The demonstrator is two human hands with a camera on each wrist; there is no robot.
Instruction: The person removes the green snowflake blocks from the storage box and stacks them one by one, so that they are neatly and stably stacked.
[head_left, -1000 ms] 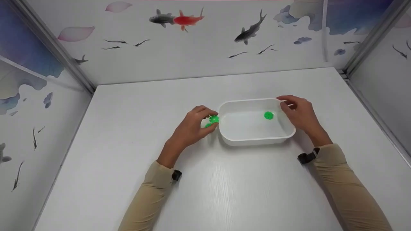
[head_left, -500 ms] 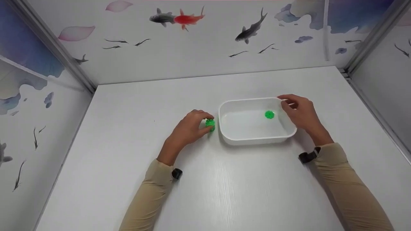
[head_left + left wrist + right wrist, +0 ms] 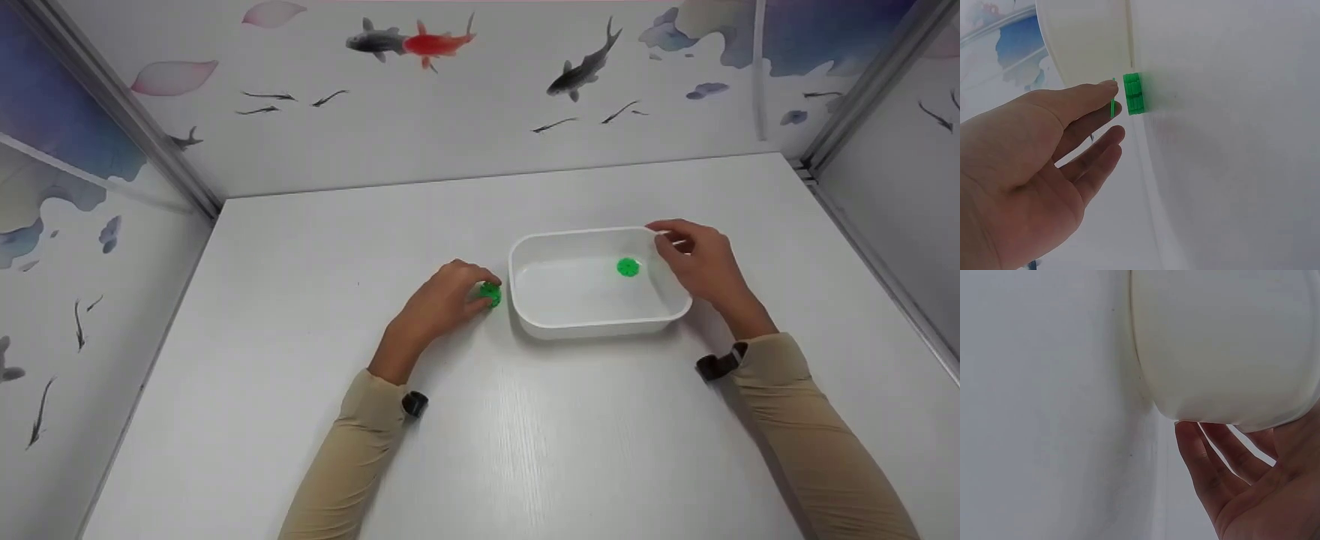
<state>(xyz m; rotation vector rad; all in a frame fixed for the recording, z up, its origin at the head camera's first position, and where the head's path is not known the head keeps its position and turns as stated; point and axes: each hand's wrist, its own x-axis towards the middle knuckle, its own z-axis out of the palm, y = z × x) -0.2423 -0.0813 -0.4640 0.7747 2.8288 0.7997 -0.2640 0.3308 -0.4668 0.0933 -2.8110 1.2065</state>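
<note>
Thumb and fingertips of my left hand (image 3: 442, 301) pinch a thin green plastic disc (image 3: 1112, 101) by its edges. A narrow gap separates it from a short stack of green discs (image 3: 1134, 93) standing on the table; in the head view the two overlap. Right of them stands a white rectangular tub (image 3: 600, 319), its long side running left to right. One green notched disc (image 3: 628, 268) lies flat inside it, towards the right end. My right hand (image 3: 699, 262) grips the tub's far right corner, thumb inside the rim and fingers outside against the wall.
The white table (image 3: 300, 337) has a panel wall (image 3: 480, 142) printed with fish behind it, and more panels at left and right. Black wrist straps (image 3: 716, 367) show below both hands.
My left hand has drawn back from the tub's left rim, a little left and down, bringing its disc over the stack. The right hand and the tub have stayed put.
</note>
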